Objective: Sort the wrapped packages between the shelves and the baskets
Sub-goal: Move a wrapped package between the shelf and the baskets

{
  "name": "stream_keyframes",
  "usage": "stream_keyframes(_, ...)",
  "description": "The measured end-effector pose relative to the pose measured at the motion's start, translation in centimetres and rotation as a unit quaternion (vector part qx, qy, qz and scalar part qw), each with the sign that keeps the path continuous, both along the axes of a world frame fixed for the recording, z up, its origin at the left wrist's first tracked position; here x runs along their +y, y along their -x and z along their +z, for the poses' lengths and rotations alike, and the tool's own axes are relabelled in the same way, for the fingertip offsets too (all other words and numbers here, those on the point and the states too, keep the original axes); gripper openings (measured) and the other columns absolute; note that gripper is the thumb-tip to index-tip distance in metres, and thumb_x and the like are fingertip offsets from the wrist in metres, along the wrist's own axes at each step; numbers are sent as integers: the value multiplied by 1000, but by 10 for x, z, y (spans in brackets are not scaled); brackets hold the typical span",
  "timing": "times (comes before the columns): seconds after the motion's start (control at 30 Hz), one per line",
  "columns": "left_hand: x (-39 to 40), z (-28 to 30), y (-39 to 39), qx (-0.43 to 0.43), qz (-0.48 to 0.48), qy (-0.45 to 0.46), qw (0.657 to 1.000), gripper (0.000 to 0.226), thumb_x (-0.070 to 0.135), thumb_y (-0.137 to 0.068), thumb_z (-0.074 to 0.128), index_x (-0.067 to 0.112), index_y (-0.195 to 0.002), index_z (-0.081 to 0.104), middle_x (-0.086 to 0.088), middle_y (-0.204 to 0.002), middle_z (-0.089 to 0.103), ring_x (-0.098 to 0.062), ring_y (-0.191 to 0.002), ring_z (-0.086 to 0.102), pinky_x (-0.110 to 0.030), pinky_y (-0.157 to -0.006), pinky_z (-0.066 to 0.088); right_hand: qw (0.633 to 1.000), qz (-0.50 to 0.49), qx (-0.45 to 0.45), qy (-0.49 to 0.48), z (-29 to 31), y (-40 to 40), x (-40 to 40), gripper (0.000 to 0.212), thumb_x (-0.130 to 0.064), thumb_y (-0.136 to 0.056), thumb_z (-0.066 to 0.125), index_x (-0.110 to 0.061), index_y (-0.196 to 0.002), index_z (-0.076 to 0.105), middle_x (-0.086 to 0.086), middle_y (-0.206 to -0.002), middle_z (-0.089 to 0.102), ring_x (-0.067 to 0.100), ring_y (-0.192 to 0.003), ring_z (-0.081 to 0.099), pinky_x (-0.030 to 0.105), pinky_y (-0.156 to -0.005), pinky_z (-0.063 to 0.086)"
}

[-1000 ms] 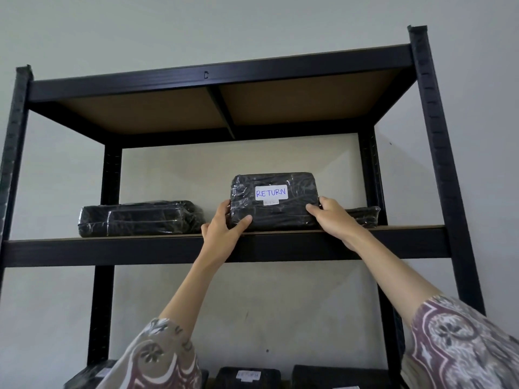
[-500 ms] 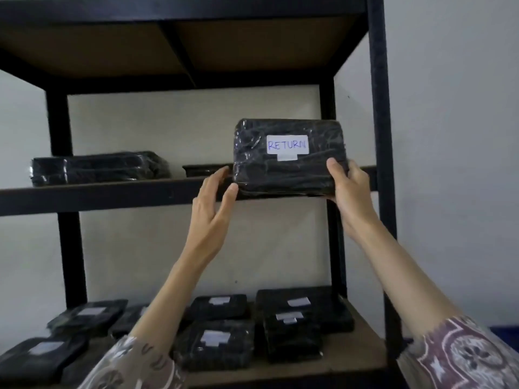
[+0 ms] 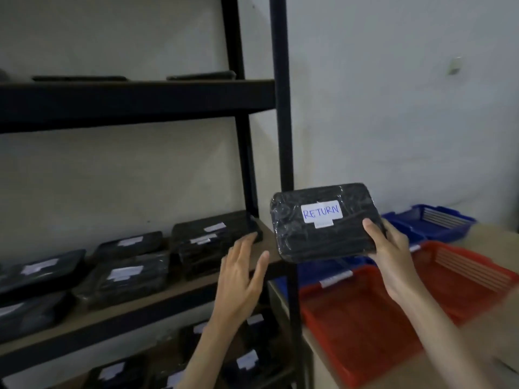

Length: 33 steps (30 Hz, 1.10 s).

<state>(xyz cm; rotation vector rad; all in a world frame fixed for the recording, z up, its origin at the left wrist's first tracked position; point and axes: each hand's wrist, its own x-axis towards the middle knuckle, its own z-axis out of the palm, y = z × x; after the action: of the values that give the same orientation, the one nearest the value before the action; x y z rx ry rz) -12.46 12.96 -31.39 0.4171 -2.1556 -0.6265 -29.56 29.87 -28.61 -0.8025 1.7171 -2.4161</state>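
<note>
Now right hand point(image 3: 391, 249) grips the RETURN package point(image 3: 323, 221) one-handed, above the red basket point(image 3: 362, 329); left hand point(image 3: 243, 272) released, fingers spread. Risk: slick wrap slips from the single grip, dropping into the wrong basket.

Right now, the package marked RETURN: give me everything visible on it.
The RETURN package is a flat, rounded-corner block in glossy black plastic wrap, creased. A white label on its face reads RETURN in blue handwriting, with a smaller label below. It is in the air, tilted, face toward the camera, right of the shelf post, above the red baskets. Only the right hand grips it.
</note>
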Motion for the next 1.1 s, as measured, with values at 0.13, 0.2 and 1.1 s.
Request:
stream_keyframes(0.13, 31, -37, 38, -55, -47, -11, 997, 74, 69, -81, 20, 24, -137, 38, 8, -137, 43, -8, -129, 36, -30, -110, 27, 997, -43, -53, -18, -40, 28, 39, 13, -14, -94, 51, -16, -98, 63, -2, -87, 70, 3, -73, 70, 21, -66, 58)
stream_keyframes(0.2, 42, -53, 58, -74, -65, -15, 995, 70, 66, -82, 23, 25, -137, 36, 9, -138, 43, -7, -128, 38, -30, -108, 29, 994, -63, -79, -32, -52, 45, 51, 15, -13, -94, 50, -11, -103, 62, 1, -89, 68, 6, -71, 70, 22, -59, 59)
stream_keyframes(1.1, -44, -195, 323, -324, 256, -178, 893, 53, 40, -97, 31, 13, -143, 26, -6, -153, 21, -21, -143, 11, -36, -117, 11, 909, 154, -239, -305, -226, 344, -178, 22, -20, -97, 45, -6, -114, 49, 13, -115, 58, 27, -104, 58, 48, -96, 48)
